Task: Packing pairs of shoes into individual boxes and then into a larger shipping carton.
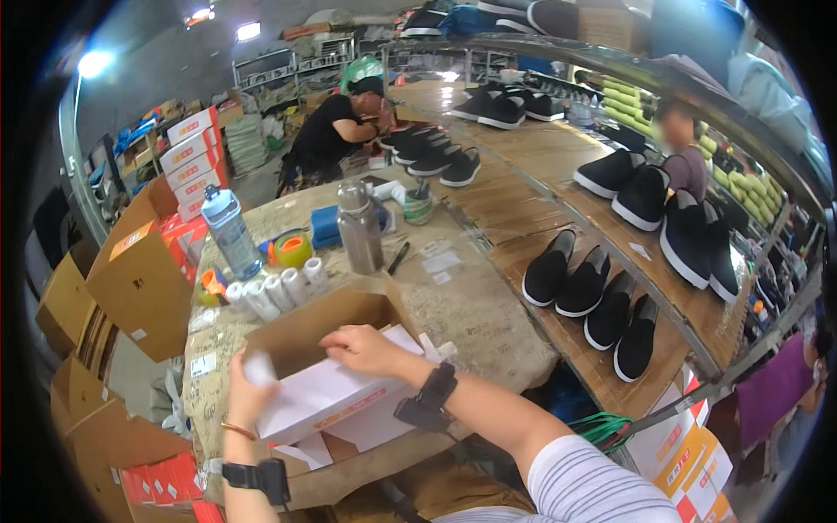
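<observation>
A shoe box (pixel 324 403), white outside and brown inside, lies open at the near edge of the table, its flaps spread. My left hand (pixel 248 389) is at its left end, closed round a small white thing that motion blurs; I cannot tell whether it is a flap or something separate. Bent fingers of my right hand (pixel 362 350) rest over the top edge of the box's long near wall. Beyond the box stand several small white rolls (pixel 270 292), a steel flask (pixel 358 227) and a blue water bottle (pixel 230 234). A black pen (pixel 398 258) lies nearby.
Black slip-on shoes (pixel 591 292) stand in rows on the rack shelves (pixel 488 174) at right. Large cartons (pixel 139 279) and stacked shoe boxes (pixel 192 166) are at left. A person in black (pixel 323 139) leans at the table's far end; another person (pixel 684 161) is behind the rack.
</observation>
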### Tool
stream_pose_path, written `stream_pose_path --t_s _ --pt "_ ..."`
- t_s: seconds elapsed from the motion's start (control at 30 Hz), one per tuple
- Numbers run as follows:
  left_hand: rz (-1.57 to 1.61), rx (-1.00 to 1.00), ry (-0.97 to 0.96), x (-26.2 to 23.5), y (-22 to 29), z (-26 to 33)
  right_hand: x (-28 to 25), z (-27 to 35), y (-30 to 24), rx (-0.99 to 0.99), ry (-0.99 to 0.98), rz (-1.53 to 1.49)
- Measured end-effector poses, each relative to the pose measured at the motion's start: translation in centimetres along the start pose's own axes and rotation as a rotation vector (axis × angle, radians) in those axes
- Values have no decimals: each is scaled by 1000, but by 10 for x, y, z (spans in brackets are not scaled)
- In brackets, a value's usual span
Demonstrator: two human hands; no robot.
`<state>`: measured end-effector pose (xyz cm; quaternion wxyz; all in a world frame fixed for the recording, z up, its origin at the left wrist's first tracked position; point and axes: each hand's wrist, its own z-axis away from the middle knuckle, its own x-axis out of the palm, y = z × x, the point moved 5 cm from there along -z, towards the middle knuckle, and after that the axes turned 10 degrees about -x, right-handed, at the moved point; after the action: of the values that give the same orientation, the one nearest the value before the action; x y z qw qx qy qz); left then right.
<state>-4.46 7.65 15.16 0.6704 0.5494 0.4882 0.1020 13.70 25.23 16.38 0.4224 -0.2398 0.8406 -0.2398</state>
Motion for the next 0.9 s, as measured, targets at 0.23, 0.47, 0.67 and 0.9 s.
stream_pose_path --t_s 0.23,0.47,0.67,0.9 --pt "-129 29 -39 12 26 6 -98 31 4 -139 768 -58" --pt "302 268 -151 2 -23 -3 -51 41 49 168 148 301" --pt "-275 203 56 13 60 33 -88 30 21 220 -290 291" --pt "-406 317 142 18 55 49 -75 44 10 239 -60 511"
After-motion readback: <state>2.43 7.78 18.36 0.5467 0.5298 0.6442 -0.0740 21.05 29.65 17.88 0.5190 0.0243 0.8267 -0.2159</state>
